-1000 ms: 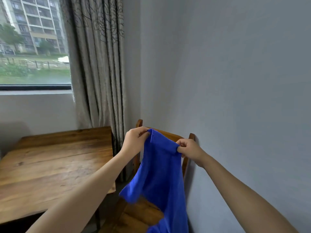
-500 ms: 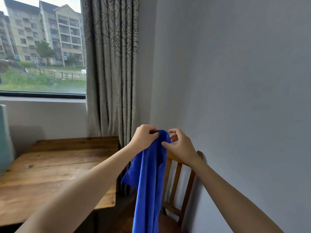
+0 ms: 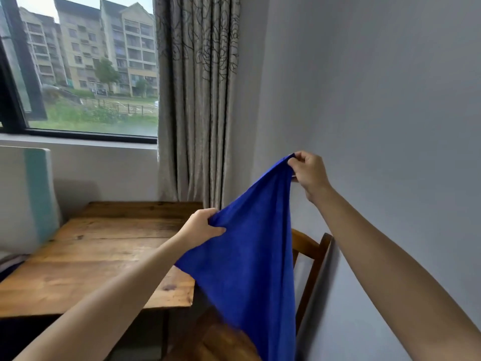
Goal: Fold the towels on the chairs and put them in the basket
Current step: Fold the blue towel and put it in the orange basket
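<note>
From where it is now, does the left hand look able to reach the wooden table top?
Probably yes: the left hand is held near the right side of the table with nothing between them, though it grips the blue towel.

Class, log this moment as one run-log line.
left hand: grips blue towel edge | right hand: pinches corner, higher | chair: behind towel

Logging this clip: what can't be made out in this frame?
Head view:
- blue towel: lower end cut off by the bottom edge.
- chair: most of its back hidden behind the towel; seat blurred.
- white and teal object: cut by the left edge, unidentifiable.
- basket: outside the frame.
</note>
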{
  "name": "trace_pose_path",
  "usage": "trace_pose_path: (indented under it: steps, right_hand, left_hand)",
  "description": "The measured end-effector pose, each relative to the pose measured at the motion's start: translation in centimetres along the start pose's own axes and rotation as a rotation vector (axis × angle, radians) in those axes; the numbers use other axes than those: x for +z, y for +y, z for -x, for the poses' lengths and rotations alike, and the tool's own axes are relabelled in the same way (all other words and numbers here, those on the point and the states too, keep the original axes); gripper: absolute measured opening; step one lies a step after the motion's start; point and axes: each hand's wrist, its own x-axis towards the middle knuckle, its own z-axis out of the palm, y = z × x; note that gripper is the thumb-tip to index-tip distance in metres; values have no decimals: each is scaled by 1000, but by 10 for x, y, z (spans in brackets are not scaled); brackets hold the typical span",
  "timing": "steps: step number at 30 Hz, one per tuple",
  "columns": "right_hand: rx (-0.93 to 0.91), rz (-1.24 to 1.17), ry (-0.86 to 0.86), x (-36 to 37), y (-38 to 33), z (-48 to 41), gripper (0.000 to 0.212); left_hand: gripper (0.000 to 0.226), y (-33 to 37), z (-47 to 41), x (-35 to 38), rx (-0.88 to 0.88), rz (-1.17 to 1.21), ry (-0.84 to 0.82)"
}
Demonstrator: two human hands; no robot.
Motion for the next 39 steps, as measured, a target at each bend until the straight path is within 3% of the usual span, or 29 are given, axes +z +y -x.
trace_pose_path:
  steps: [4,8,14,19,24,32,36,39]
  right_hand:
    - [47,-39,50,-16,6,-21,25]
    - [57,0,27,-21,21,-28,26]
    - [73,-14,40,-30,31,-43,27]
    - [77,-60,67,-36,37,-55,23]
    - [128,-108,107,-35,57,-53,19]
    - [195,93,139,-24,118,-3,26]
    - [229,210,125,-15,144,28,8]
    - [259,282,111,-11,162,49,7]
  left_hand:
    - [14,-31,11,-20,-195,201,48]
    - [11,-40,15,-46,-280,462,116]
    - [26,-24,-3,-75,-259,952,199]
    - [15,-10,-26,-99,-275,885,281]
    - [28,-3,-34,-105,-186,937,363]
    - [40,-42,21,-60,-300,916,282]
    - [41,-66,50,-39,-375,937,290]
    - [42,-84,67,-22,-444,943,273]
